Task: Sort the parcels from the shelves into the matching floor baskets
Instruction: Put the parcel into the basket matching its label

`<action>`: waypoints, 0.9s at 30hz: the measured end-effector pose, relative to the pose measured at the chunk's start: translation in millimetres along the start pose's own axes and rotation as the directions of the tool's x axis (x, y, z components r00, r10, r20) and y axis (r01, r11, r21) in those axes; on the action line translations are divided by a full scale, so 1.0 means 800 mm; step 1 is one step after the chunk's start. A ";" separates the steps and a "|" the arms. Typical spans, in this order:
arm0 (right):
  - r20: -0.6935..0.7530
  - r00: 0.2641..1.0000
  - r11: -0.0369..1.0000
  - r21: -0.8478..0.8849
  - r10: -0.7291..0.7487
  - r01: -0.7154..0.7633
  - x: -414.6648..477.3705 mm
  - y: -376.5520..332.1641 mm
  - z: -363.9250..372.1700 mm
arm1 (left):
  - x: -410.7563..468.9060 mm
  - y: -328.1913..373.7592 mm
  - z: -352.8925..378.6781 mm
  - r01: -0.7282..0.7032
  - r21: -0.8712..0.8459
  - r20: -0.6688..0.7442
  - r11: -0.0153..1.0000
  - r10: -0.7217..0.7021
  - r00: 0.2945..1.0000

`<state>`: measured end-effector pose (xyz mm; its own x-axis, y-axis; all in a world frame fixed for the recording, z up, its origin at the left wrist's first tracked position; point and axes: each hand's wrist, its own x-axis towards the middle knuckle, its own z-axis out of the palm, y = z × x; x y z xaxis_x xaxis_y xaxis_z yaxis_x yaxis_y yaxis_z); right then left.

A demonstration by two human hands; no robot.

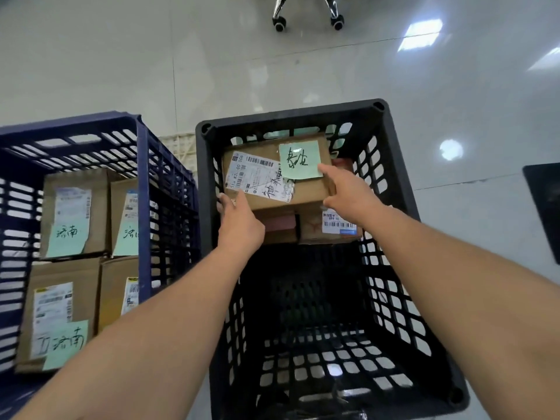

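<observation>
A brown cardboard parcel with a white shipping label and a green handwritten note sits at the far end inside the black floor basket, on top of other parcels. My left hand grips its near left corner, thumb on top. My right hand holds its right edge, thumb on the green note. The fingers of both hands are hidden behind the box.
A blue basket on the left holds several brown parcels with green notes. A white crate shows between the baskets. Chair wheels stand on the pale tiled floor beyond. A dark object lies at the right edge.
</observation>
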<state>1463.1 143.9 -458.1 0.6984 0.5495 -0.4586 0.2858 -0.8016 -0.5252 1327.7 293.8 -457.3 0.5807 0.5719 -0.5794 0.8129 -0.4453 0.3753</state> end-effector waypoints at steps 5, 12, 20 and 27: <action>0.053 0.999 0.994 -0.110 0.005 0.001 -0.007 -0.004 0.001 | -0.012 0.005 0.001 -0.002 0.102 -0.007 0.995 0.002 1.000; 0.074 0.997 0.949 -0.316 0.026 -0.002 -0.068 -0.039 -0.004 | -0.052 -0.001 -0.038 -0.143 0.136 -0.026 0.980 0.148 0.989; 0.152 0.968 0.864 -0.438 -0.198 0.246 -0.192 -0.107 -0.024 | -0.193 -0.028 -0.074 -0.143 0.301 -0.109 0.943 0.183 0.977; 0.220 0.870 0.690 -0.537 -0.441 0.486 -0.306 -0.164 -0.035 | -0.345 -0.058 -0.076 0.051 0.350 -0.239 0.935 0.036 0.970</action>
<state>1272.6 107.8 -257.0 0.3369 0.8837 -0.3249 0.8886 -0.4125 -0.2005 1132.2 198.2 -270.8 0.6034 0.7034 -0.3757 0.7749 -0.6284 0.0680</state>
